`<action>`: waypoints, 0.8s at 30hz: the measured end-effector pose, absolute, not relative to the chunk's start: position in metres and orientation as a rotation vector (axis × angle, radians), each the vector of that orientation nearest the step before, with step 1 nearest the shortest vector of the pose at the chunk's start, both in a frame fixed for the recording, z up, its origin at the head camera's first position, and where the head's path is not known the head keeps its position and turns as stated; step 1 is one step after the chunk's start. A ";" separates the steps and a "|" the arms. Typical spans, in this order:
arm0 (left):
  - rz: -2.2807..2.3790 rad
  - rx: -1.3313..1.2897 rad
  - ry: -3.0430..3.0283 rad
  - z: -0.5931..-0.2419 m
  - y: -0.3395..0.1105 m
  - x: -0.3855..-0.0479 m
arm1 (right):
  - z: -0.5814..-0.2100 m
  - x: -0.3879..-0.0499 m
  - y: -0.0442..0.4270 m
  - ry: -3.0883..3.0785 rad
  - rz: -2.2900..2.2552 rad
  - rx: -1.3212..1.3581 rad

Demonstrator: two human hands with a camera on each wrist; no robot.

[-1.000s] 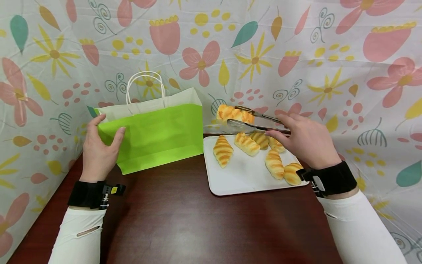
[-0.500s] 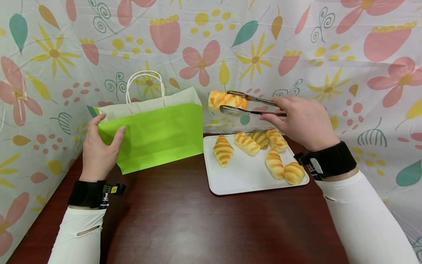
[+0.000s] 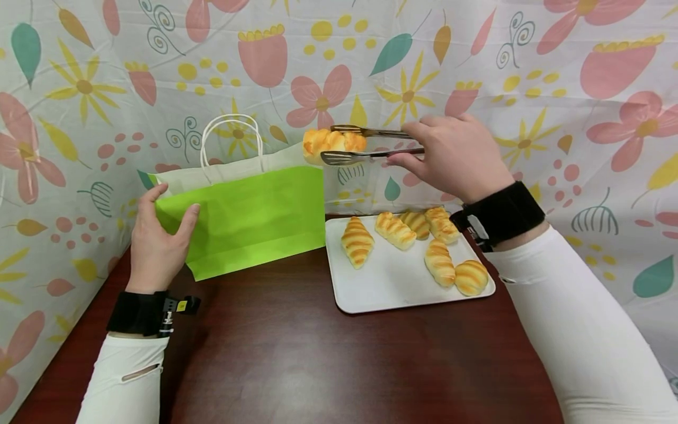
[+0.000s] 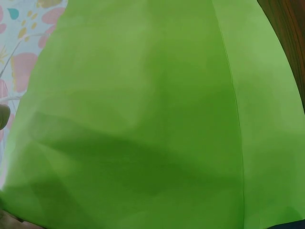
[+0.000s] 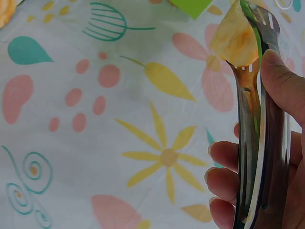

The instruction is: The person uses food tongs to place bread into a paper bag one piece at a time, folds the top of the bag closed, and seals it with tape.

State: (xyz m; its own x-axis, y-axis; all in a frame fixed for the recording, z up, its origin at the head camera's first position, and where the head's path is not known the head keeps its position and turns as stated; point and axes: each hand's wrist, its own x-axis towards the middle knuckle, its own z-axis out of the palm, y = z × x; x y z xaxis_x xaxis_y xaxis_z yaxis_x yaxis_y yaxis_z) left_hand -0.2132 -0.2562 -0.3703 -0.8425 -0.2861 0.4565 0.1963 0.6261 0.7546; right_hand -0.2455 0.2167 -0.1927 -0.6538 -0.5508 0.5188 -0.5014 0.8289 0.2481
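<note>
A bright green paper bag (image 3: 254, 218) with white handles (image 3: 231, 119) stands on the left of the table. My left hand (image 3: 159, 241) holds its left end, thumb on the front and fingers round the side; green paper fills the left wrist view. My right hand (image 3: 455, 153) grips metal tongs (image 3: 378, 155) by their arms. Pinched between the tong heads is a golden twisted bread roll (image 3: 323, 143), raised near the bag's upper right corner. In the right wrist view, my thumb (image 5: 281, 78) and fingers wrap the tongs, with the roll's end (image 5: 236, 40) at the tips.
A white tray (image 3: 381, 288) lies right of the bag, holding several bread rolls, among them a pointed one (image 3: 358, 241) and a round one (image 3: 471, 277). Behind the dark red-brown table (image 3: 296, 353) hangs a flower-patterned curtain (image 3: 424, 35).
My right hand has lifted the tongs and bread roll up and left, from above the tray to the bag's upper right corner. The left hand and bag have stayed in place.
</note>
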 end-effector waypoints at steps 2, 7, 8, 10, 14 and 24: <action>-1.159 0.069 -2.299 -0.370 -0.256 -0.213 | -0.188 -0.248 0.210 -2.403 -0.140 0.788; -1.157 0.064 -2.302 -0.370 -0.257 -0.214 | -0.178 -0.255 0.195 -2.417 -0.210 0.812; -1.155 0.064 -2.303 -0.370 -0.257 -0.214 | -0.177 -0.257 0.192 -2.425 -0.220 0.814; -1.153 0.065 -2.303 -0.370 -0.257 -0.214 | -0.175 -0.261 0.188 -2.436 -0.240 0.822; -1.148 0.062 -2.301 -0.371 -0.257 -0.214 | -0.173 -0.268 0.180 -2.449 -0.261 0.840; -1.148 0.071 -2.302 -0.370 -0.257 -0.214 | -0.171 -0.281 0.162 -2.444 -0.303 0.880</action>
State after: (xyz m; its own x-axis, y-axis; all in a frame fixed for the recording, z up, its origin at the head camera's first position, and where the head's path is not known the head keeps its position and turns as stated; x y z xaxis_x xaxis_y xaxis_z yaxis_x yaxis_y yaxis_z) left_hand -0.2139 -0.2566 -0.3704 -0.8414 -0.2853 0.4590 0.1949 0.6319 0.7502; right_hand -0.2807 0.1620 -0.1706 -0.6532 -0.6448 0.3969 -0.5282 0.7636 0.3714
